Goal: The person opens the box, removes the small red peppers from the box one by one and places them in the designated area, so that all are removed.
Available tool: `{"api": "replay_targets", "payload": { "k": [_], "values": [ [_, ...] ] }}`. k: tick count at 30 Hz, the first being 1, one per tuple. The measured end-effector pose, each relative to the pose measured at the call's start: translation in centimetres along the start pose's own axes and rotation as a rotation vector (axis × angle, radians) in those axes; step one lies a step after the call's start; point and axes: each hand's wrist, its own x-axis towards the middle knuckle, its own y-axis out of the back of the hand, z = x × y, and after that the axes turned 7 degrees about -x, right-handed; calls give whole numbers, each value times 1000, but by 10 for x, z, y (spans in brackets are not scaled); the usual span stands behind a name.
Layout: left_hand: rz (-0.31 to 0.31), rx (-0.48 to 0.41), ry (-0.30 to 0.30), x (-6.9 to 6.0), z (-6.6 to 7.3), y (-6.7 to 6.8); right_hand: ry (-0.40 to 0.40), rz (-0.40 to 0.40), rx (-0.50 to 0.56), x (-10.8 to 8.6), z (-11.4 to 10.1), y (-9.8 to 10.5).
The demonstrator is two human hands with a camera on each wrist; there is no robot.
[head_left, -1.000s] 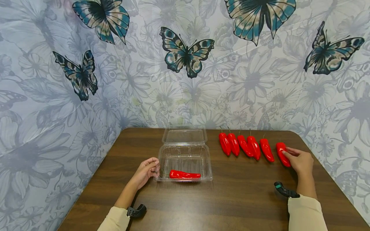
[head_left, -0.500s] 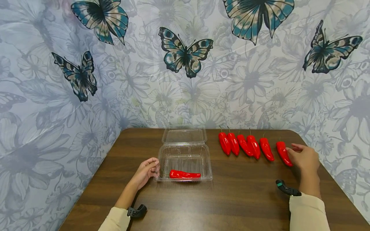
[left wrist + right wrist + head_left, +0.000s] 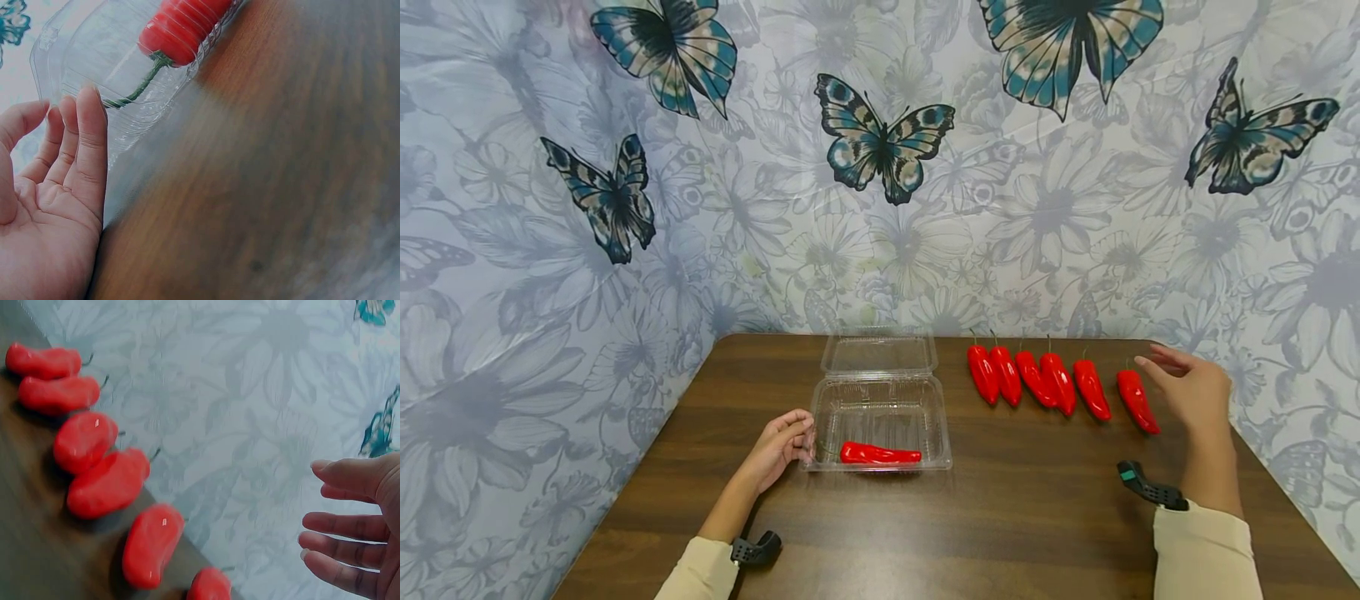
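A clear plastic clamshell container [image 3: 877,417] stands with its lid [image 3: 880,354] folded back, left of the table's middle. Inside, along the front wall, lies one red pepper [image 3: 880,453]; its green stem [image 3: 145,84] shows in the left wrist view. My left hand [image 3: 775,448] holds the container's left rim between thumb and fingertips. My right hand [image 3: 1197,396] is raised just right of the rightmost red pepper [image 3: 1138,403], apart from it, with nothing in its loosely spread fingers [image 3: 340,549].
Several more red peppers [image 3: 1057,385] lie in a row along the back right of the brown wooden table [image 3: 1000,517], stems toward the wall. A butterfly-patterned wall covering [image 3: 880,267] rises right behind the table's back edge.
My right hand has let go of the rightmost pepper and lifted away up and to the right. That pepper stays on the table. My left hand and the container have not moved.
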Motion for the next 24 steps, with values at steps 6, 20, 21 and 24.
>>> {"api": "replay_targets", "payload": {
  "k": [6, 20, 21, 24],
  "values": [
    [-7, -9, -6, -1, -1, -1, 52, 6, 6, -2, -27, -2],
    [-5, 2, -1, -2, 1, -2, 198, -33, -12, -9, -73, -19],
    [-4, 2, -1, -2, 1, -2, 208, -29, -10, -10, -76, -20],
    [-10, 0, -7, -2, 1, -2, 245, -12, 0, -11, -84, -22]
  ]
}}
